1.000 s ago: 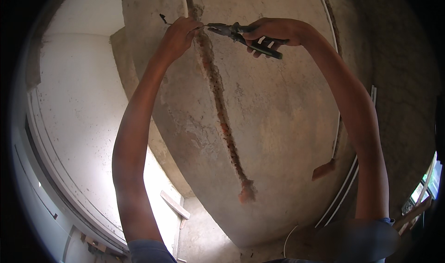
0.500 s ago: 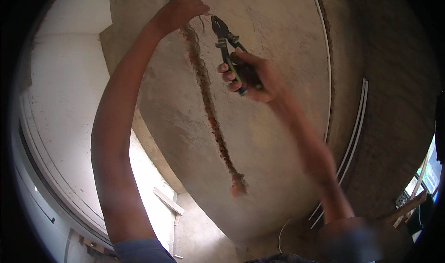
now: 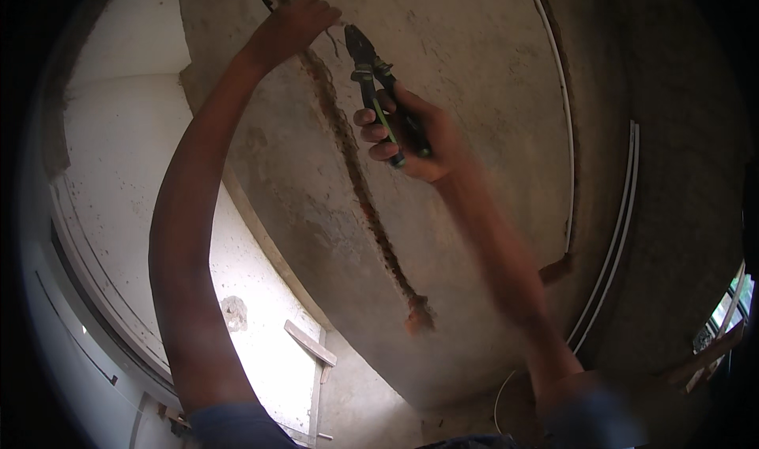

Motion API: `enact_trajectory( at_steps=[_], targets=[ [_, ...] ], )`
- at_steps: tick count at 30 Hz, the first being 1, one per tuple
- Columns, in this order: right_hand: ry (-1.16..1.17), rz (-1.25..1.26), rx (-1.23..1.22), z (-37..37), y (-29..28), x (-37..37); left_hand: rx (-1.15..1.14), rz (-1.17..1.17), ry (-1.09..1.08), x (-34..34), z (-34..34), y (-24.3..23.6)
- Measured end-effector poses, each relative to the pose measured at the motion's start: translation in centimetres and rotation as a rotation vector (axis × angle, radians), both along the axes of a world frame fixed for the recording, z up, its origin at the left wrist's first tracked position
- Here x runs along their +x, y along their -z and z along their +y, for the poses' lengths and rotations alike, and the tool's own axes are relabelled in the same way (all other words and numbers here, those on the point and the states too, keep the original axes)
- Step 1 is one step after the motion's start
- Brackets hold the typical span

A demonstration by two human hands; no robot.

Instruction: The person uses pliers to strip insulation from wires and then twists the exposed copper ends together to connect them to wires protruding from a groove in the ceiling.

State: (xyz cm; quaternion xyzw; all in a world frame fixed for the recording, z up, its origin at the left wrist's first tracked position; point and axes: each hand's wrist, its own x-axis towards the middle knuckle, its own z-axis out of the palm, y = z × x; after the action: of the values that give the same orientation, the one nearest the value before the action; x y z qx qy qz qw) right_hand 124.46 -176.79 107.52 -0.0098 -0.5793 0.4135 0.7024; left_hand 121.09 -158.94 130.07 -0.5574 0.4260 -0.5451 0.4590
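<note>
Head view: pliers [image 3: 364, 66] in right hand [image 3: 427, 137], brick [image 3: 368, 210] in groove [image 3: 326, 93].

Pliers [image 3: 361, 51]: metal head, matt; handles [image 3: 383, 122] plastic-looking. Wall [image 3: 474, 188]: rough, matt cement plaster. Groove [image 3: 348, 145]: coarse, crumbly, brick-like. Conduit [image 3: 566, 90]: smooth plastic by look. Board [image 3: 310, 343]: matt, wood-like. Sleeve [image 3: 233, 428]: matt cloth.

Grey wall [image 3: 474, 77] with a rough groove [image 3: 345, 143] and, along its right side, probably a white pipe [image 3: 563, 73]
</note>
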Motion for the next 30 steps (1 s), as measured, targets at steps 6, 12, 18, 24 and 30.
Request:
enact_trajectory(
  at_steps=[6, 12, 18, 24, 30],
  targets=[
    [-0.155, 0.015, 0.121, 3.4, 1.2, 0.4, -0.074, 0.038, 0.039, -0.2, -0.2, 0.2],
    [0.851, -0.213, -0.245, 0.6, -0.8, 0.6, -0.125, 0.161, -0.046, -0.4, 3.7, 1.3],
    [1.195, -0.378, -0.394, -0.4, -2.2, 0.5, -0.173, 0.155, -0.111, 0.2, 4.4, 2.2],
    [1.416, -0.45, -0.372, 1.5, -1.9, 2.1, -0.218, 0.14, -0.094, 1.6, 5.1, 2.5],
    [1.537, -0.417, -0.253, 3.0, -1.6, 2.2, -0.252, 0.152, -0.073, 1.7, 4.8, 2.6]
  ],
)
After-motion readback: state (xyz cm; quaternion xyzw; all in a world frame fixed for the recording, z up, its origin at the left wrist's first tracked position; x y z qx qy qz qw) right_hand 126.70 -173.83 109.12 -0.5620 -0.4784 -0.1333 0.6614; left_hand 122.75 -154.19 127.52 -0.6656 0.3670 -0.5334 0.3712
